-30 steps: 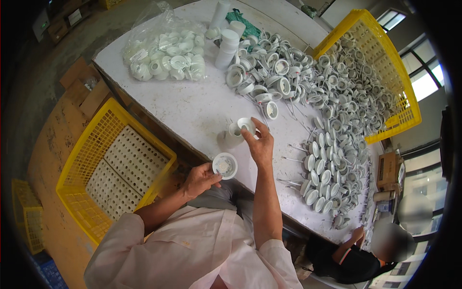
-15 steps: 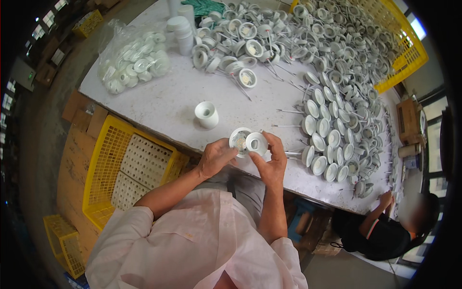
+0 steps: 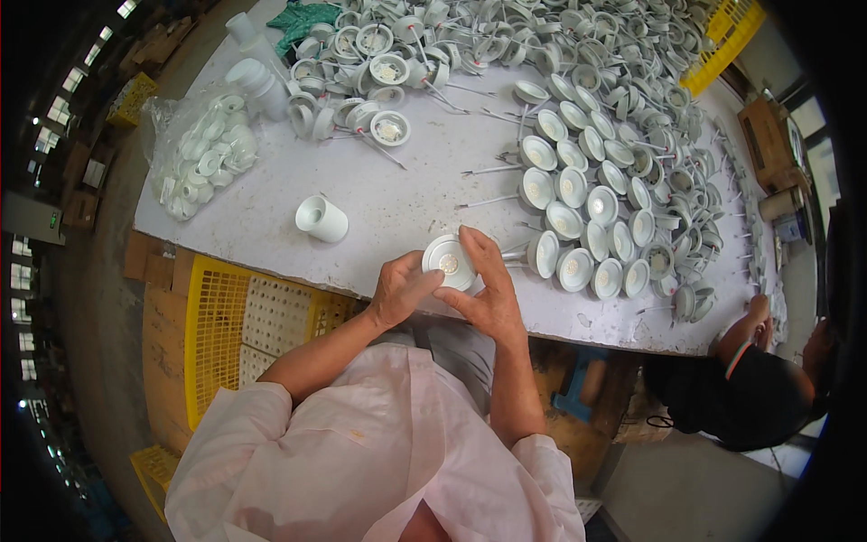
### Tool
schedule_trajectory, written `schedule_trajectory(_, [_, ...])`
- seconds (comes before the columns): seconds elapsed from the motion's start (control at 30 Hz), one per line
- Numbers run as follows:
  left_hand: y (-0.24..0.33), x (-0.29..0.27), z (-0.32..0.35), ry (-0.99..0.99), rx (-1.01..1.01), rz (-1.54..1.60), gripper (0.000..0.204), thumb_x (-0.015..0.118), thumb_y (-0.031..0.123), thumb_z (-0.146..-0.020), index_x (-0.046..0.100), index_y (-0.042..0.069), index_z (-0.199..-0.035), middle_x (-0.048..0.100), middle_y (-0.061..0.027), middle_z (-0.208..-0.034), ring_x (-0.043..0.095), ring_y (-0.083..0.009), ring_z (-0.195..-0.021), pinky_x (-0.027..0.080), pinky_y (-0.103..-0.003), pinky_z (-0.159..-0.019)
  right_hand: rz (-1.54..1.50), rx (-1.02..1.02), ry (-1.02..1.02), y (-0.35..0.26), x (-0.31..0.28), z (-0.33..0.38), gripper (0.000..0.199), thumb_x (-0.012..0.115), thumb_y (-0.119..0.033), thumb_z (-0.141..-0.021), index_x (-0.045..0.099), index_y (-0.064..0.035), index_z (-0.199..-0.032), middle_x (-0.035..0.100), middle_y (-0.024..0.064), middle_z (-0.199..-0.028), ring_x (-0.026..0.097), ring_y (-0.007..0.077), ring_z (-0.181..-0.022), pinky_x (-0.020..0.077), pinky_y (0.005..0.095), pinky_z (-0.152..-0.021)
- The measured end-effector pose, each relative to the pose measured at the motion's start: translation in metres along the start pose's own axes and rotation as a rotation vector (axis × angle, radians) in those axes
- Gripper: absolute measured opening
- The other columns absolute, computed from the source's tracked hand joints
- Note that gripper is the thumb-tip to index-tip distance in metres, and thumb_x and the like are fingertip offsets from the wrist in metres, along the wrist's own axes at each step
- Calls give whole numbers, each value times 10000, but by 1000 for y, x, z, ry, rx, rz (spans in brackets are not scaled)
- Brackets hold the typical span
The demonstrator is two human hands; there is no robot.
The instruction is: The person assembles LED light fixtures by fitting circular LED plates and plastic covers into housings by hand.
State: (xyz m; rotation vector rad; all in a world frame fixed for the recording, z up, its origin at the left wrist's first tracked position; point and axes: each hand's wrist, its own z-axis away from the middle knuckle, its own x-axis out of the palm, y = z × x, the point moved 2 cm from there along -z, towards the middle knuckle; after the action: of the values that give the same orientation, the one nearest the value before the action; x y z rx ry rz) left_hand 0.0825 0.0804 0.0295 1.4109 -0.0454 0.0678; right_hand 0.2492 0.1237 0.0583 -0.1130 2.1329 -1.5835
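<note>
Between my two hands, close above the table's front edge, is a round white LED downlight (image 3: pixel 446 250) with its face turned up. A white cone lines its inside, around the yellowish LED spot. My left hand (image 3: pixel 403 287) grips the left rim, its thumb reaching over the edge. My right hand (image 3: pixel 492 294) curls round the right side, fingers behind and thumb at the near rim. Left of my hands, a short stack of white reflector cups (image 3: pixel 327 222) lies on the white table (image 3: pixel 397 199).
Rows of downlights (image 3: pixel 571 187) with wires lie to the right, before a large heap of housings (image 3: pixel 578 54). A clear bag of white cups (image 3: pixel 206 158) is at the left. Below the table edge stands a yellow crate (image 3: pixel 215 339). A co-worker's arm (image 3: pixel 742 334) reaches in at the right.
The small white reflector cup that my right hand held beside the downlight now sits inside it. My right hand has closed round the downlight's rim. The whole view has shifted.
</note>
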Motion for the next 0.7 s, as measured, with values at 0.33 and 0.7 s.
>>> schedule_trajectory(0.33, [4, -1, 5, 19, 73, -115, 275, 593, 134, -861, 623, -56, -1058, 678, -84, -915, 597, -98, -824, 489, -263, -729, -372, 267, 215, 20, 17, 11, 323, 631, 1, -843, 629, 14, -1165, 630, 61, -1026, 526, 58, -757, 441, 203, -689])
schedule_trajectory(0.7, [8, -37, -8, 9, -86, -162, 252, 609, 95, -877, 614, -56, -1079, 667, -65, -925, 601, -78, -812, 502, -241, -717, -77, 201, 311, 11, 46, -14, 221, 662, -14, -820, 697, -7, -1038, 650, 53, -918, 487, 54, -667, 402, 190, -594])
